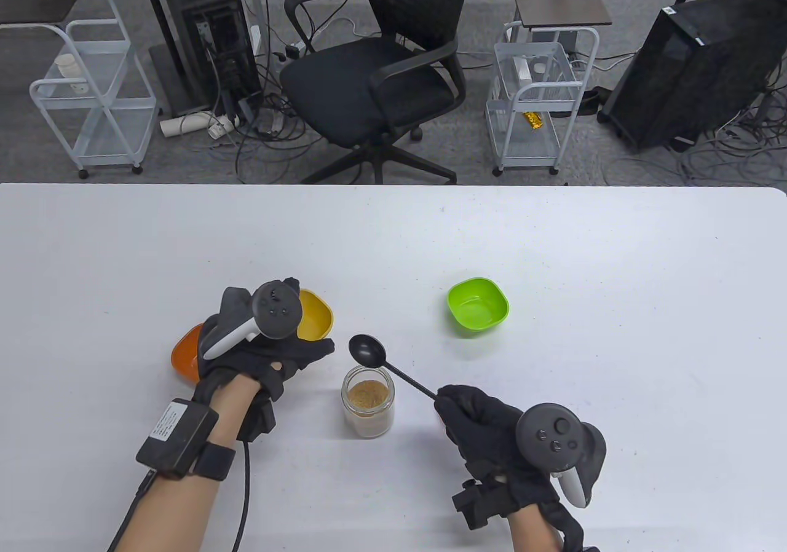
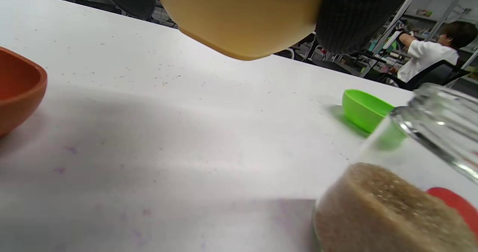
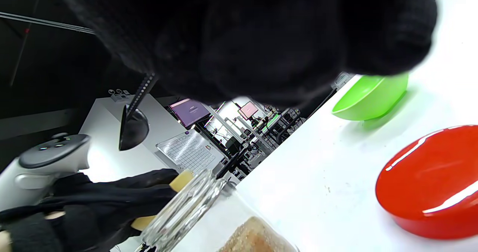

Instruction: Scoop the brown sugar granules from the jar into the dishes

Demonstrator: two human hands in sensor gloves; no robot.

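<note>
A glass jar (image 1: pixel 367 401) part full of brown sugar (image 1: pixel 367 395) stands open at the table's front middle. My left hand (image 1: pixel 289 343) grips a yellow bowl (image 1: pixel 315 317) by its rim; the left wrist view shows the bowl (image 2: pixel 239 16) lifted off the table. My right hand (image 1: pixel 458 407) grips the handle of a black spoon (image 1: pixel 367 350), whose scoop looks empty and hovers just beyond the jar's far rim. An orange bowl (image 1: pixel 186 355) sits on the table left of my left hand. A green bowl (image 1: pixel 478 306) sits empty to the far right of the jar.
A red jar lid (image 3: pixel 429 181) lies on the table near the jar, under my right hand; it is hidden in the table view. A white table (image 1: pixel 553 238) carries everything. An office chair (image 1: pixel 375 72) and wire carts stand beyond its far edge.
</note>
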